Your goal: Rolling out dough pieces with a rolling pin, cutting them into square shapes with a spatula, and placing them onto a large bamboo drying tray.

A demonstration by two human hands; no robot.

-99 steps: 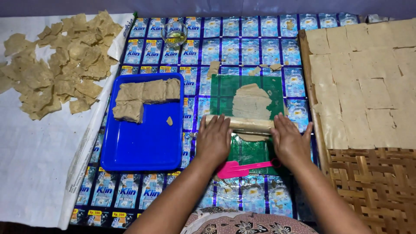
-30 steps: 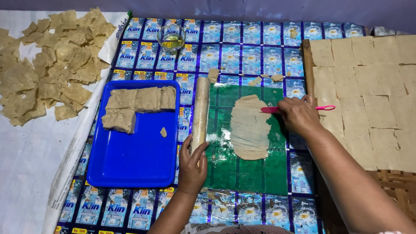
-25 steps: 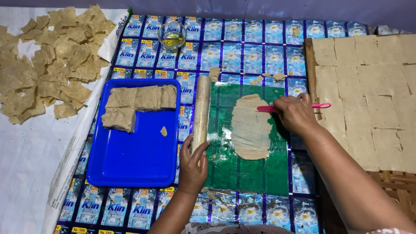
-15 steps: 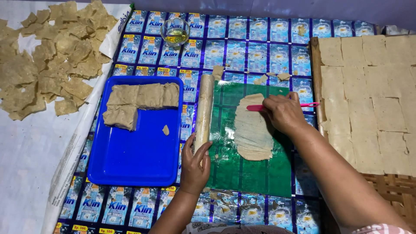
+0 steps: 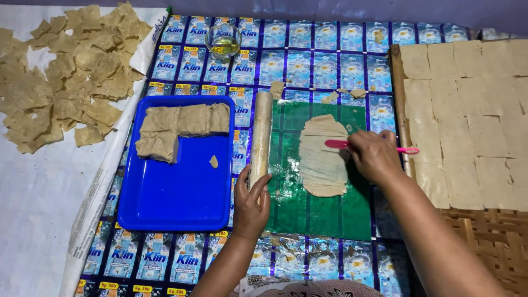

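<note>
The right hand (image 5: 374,157) is closed around a pink knife-like tool (image 5: 336,144), its fingers curled over the middle so that the blade sticks out to the left and the thin handle end to the right; the blade lies on the upper right part of a flattened oval sheet of dough (image 5: 322,157). That sheet rests on a green plastic sheet (image 5: 330,212), which covers part of a mat made of blue printed sachets (image 5: 308,52). The left hand (image 5: 252,201) grips the near end of a wooden rolling pin (image 5: 261,135), fingers wrapped around it and thumb on the right side; the pin lies lengthwise along the left edge of the green sheet, just beside the dough but not touching it. To the left of the pin sits a blue tray (image 5: 176,198) holding blocks of dough (image 5: 179,129) at its far end. Farther left, thin dried pieces (image 5: 66,82) are spread on white cloth. A small glass bowl (image 5: 223,41) of yellowish liquid stands at the far edge of the mat. On the right, cut squares of dough (image 5: 467,115) lie in rows on a woven tray.
</note>
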